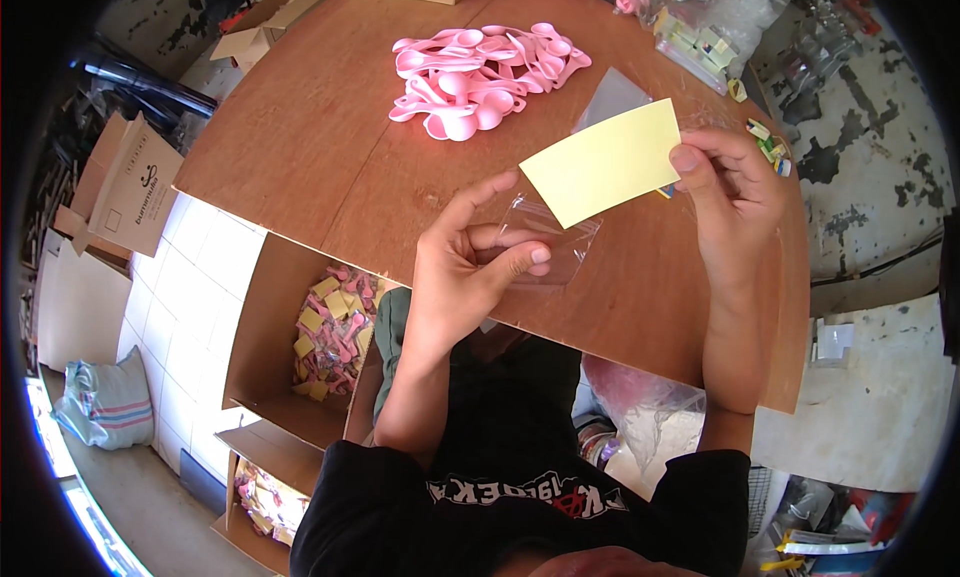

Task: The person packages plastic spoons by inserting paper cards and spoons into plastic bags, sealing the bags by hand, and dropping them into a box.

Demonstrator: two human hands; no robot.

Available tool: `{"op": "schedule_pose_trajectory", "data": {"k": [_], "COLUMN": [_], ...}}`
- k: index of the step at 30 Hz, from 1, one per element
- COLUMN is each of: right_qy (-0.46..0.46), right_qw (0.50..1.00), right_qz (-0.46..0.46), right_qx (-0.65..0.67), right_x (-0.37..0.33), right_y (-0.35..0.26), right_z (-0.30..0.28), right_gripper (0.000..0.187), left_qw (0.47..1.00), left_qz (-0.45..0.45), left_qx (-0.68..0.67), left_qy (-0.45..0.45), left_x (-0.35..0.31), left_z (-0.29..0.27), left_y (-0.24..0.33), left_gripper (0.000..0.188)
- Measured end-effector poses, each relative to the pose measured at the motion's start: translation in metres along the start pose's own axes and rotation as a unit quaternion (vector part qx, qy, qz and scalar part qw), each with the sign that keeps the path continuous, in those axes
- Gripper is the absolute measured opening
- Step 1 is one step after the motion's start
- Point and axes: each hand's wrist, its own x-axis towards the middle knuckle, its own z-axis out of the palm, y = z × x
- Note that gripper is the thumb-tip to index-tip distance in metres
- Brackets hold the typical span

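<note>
My right hand (735, 182) pinches the right end of a pale yellow card (605, 162) between thumb and fingers. The card is held up above the table, tilted. In my left hand (470, 252) a small clear plastic bag (550, 247) is gripped between thumb and fingers, its upper edge just beneath the card's lower left corner. Whether the card's corner is inside the bag or only in front of it, I cannot tell. Beyond my hands lies a heap of pink plastic spoons (480, 72) on the table.
The brown wooden table (310, 167) has a curved edge. Behind the card lie clear plastic sheets (610, 92). Packs of yellow cards (695, 42) sit at the back right. Below the table's left edge, an open carton (260, 327) holds bagged pink spoons with yellow cards (335, 327).
</note>
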Motion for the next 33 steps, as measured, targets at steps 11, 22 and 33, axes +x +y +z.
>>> {"op": "schedule_pose_trajectory", "data": {"k": [11,22,33], "right_qy": [-0.111,-0.383,-0.409], "right_qw": [0.991,0.923,0.905], "right_qz": [-0.036,-0.004,0.119], "right_qx": [-0.070,-0.029,0.004], "right_x": [-0.001,-0.003,-0.010], "right_y": [0.007,0.005,-0.008], "right_z": [-0.002,0.009,0.011], "right_gripper": [0.010,0.018,0.023], "left_qw": [0.999,0.991,0.947], "left_qz": [0.016,0.011,0.165], "left_qx": [0.034,0.129,0.274], "left_qy": [-0.002,-0.023,0.028], "left_x": [-0.004,-0.008,-0.013], "left_z": [-0.001,0.005,0.017], "left_y": [0.003,0.002,0.012], "left_gripper": [0.062,0.053,0.042]}}
